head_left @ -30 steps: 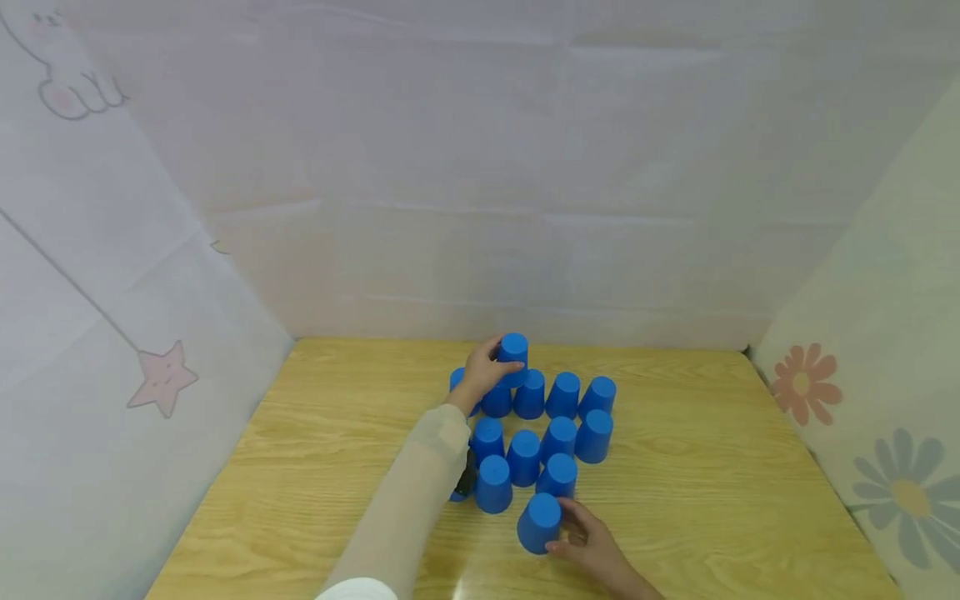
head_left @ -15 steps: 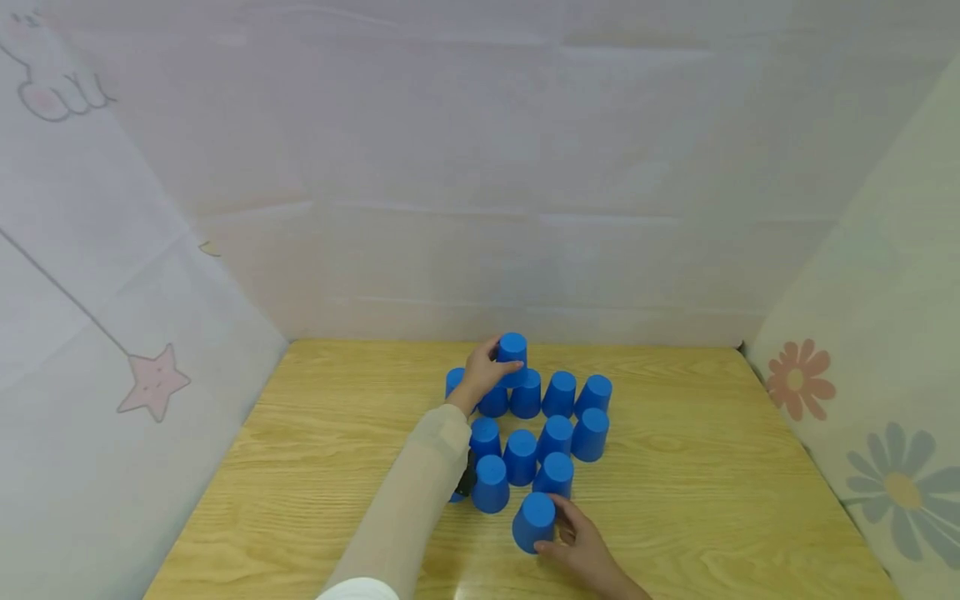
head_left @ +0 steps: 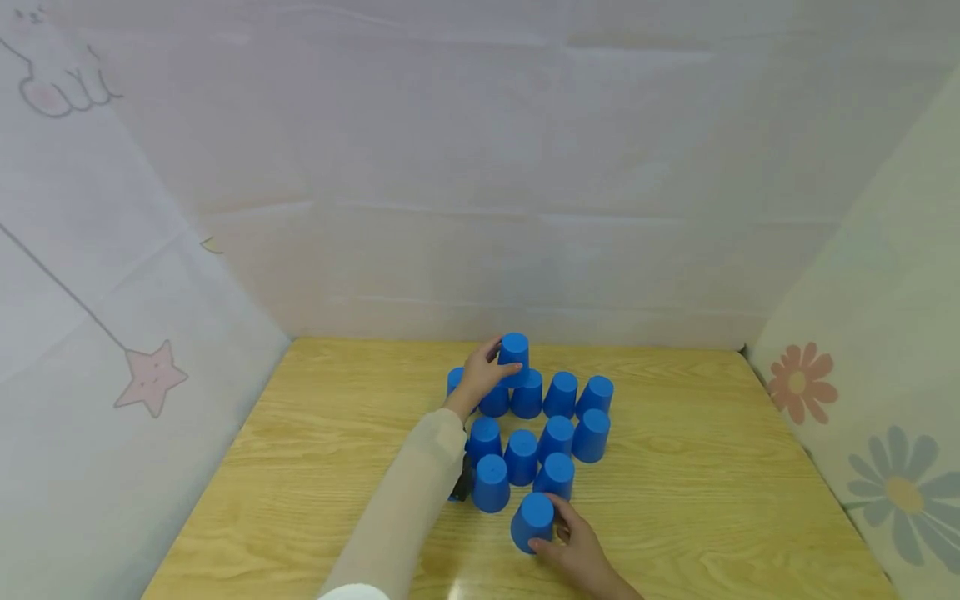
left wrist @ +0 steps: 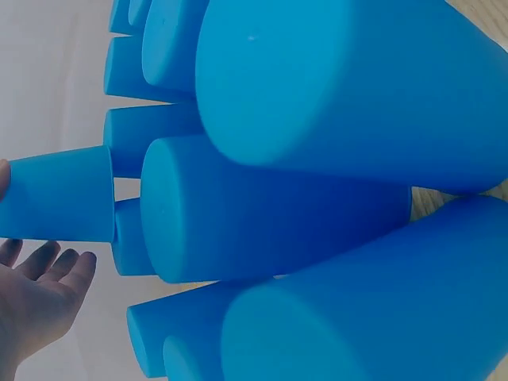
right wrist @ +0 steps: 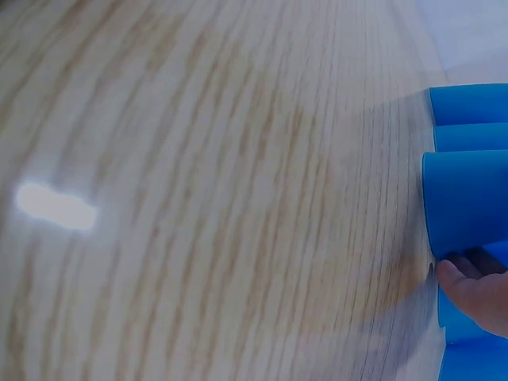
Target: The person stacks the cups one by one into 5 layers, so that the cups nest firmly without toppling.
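Observation:
My left hand [head_left: 483, 371] grips an upside-down blue cup [head_left: 513, 350] between thumb and fingers at the back row. In the left wrist view that raised cup [left wrist: 55, 194] has its rim level with the tops of the back cups; whether it bears on them I cannot tell. At the front, my right hand [head_left: 581, 550] holds another upside-down blue cup [head_left: 532, 521] by its right side. In the right wrist view, the thumb lies at the rim of this cup [right wrist: 468, 198], which is at the tabletop.
Behind the front cup, several upturned blue cups [head_left: 521, 458] stand in a cluster. A back row of cups [head_left: 561, 396] runs beyond them, its left end partly hidden by my left arm. All are on a wooden table [head_left: 697, 500] walled by a printed cloth [head_left: 480, 167].
The cup in my right hand has shifted slightly left relative to the cups behind it. My left hand and its cup stay in place. The head view sways slightly.

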